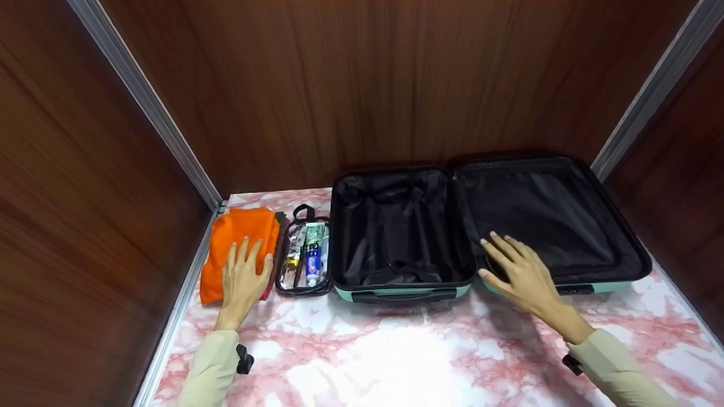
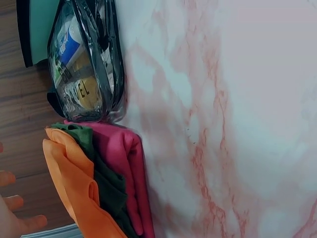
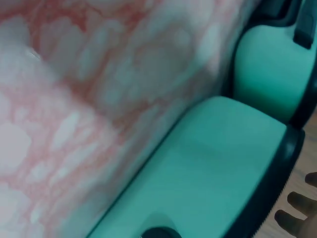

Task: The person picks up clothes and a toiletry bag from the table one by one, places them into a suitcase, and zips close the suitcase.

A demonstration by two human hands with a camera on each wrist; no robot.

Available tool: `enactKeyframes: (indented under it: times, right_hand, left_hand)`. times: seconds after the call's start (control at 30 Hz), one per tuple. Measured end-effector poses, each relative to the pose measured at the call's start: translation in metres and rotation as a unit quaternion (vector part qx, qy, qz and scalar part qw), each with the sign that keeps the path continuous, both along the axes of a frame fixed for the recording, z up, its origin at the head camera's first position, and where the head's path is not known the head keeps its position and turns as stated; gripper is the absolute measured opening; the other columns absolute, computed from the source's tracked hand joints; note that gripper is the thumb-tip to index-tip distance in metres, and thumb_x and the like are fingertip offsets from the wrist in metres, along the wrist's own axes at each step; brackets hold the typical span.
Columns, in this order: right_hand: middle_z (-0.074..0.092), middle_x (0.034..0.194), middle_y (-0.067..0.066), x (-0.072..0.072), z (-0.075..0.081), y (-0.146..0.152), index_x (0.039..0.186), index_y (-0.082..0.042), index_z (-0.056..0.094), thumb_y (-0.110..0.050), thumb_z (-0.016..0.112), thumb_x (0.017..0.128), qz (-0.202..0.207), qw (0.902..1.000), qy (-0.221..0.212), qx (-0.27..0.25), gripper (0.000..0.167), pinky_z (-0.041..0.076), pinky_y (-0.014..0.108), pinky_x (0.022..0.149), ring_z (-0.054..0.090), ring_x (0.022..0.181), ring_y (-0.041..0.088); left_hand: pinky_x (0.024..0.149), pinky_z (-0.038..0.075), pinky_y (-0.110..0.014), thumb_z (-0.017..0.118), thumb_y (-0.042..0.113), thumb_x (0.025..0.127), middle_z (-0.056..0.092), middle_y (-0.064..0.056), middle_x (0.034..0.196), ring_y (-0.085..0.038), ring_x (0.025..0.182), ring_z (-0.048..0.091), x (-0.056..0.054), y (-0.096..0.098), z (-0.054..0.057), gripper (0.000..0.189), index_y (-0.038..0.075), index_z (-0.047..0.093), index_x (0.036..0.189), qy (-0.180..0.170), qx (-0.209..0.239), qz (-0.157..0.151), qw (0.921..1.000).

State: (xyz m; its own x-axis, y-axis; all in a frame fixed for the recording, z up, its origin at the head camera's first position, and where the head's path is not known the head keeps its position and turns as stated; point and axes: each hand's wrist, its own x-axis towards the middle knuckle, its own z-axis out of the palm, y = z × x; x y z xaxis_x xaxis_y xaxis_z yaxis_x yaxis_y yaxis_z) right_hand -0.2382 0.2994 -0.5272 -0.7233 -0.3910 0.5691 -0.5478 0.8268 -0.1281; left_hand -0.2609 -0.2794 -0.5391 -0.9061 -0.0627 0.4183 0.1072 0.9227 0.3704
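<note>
Here's the left grip (image 1: 243, 277) — fingers straight and slightly spread, hanging over the orange cloth (image 1: 243, 223) at the far left of the desk (image 1: 317, 339), pinching nothing. The left wrist view shows a gap between fingertips and fabric. Under the orange sit a green cloth (image 2: 109, 176) and a magenta cloth (image 2: 119, 148), all folded into one stack.

This pile looks light and soft, limp at the edges, nothing fragile about it. The folds could slide over one another, so a pinch at the top would probably peel off only the orange. Better a hand slipped under the bottom layer, thumb on top, or both hands at opposite edges.

Just right of the stack lies the clear pouch (image 1: 304, 292): flexible plastic, likely slick, a bit heavier with the blue-and-white tube (image 1: 313, 264) and other items inside. Its dark loop (image 1: 304, 211) on the far side looks the sure hold.

Over on the right, the right grip (image 1: 523, 277) is spread too, holding nothing, above the near edge of the open suitcase (image 1: 345, 294) — a stiff shell, best taken by its rim.
</note>
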Motion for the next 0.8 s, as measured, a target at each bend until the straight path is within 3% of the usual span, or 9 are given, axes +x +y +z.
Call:
enactKeyframes:
  times: [0.3,0.6,0.8]
  right_hand:
    - [0.047,0.148,0.014,0.003,-0.013,-0.009,0.145,-0.015,0.053,-0.044,0.068,0.090,0.003,0.9998,-0.021,0.004,0.064,0.035,0.059,0.102,0.045,0.130,0.043]
    - [0.046,0.149,0.014,0.005,-0.020,-0.013,0.144,-0.013,0.053,-0.041,0.070,0.089,0.004,0.9995,-0.033,-0.001,0.064,0.034,0.060,0.102,0.044,0.131,0.042]
    - [0.047,0.148,0.015,0.006,-0.025,-0.014,0.143,-0.012,0.054,-0.039,0.071,0.089,0.001,0.9995,-0.032,-0.001,0.063,0.035,0.060,0.101,0.046,0.129,0.043]
  left_hand:
    - [0.108,0.023,-0.066,0.045,0.043,0.102,0.035,-0.019,0.154,-0.043,0.144,0.022,0.001,0.000,0.001,0.054,0.010,0.050,0.145,-0.027,0.013,0.005,0.9995]
    - [0.103,0.030,-0.067,0.050,0.039,0.100,0.041,-0.021,0.150,-0.045,0.139,0.030,0.004,-0.005,-0.003,0.052,0.008,0.054,0.141,-0.001,0.008,0.013,0.9999]
    - [0.104,0.028,-0.067,0.048,0.040,0.101,0.041,-0.022,0.150,-0.045,0.138,0.031,0.004,-0.005,-0.005,0.052,0.007,0.053,0.141,-0.006,0.009,0.015,0.9998]
